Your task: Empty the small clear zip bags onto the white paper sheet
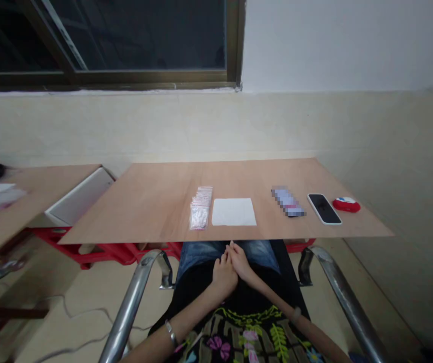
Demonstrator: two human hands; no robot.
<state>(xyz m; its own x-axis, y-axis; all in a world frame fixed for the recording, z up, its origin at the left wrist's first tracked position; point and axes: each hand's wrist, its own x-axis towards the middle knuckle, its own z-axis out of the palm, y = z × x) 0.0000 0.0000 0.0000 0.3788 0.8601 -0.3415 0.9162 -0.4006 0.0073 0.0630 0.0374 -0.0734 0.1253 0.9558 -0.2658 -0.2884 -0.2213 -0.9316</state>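
Pale wood-grained bench (156, 196) before a beige wall (156, 126), below a dark window (144, 35).
Hands (225, 275) folded together before its near edge; cannot tell if open or closed. White rectangular paper sheet (234, 212) nearest them, stacked clear plastic bags (200, 209) just left. Flat oblong object (287, 201) farther right pixelated; second brown wooden bench (46, 196) cut off leftward.
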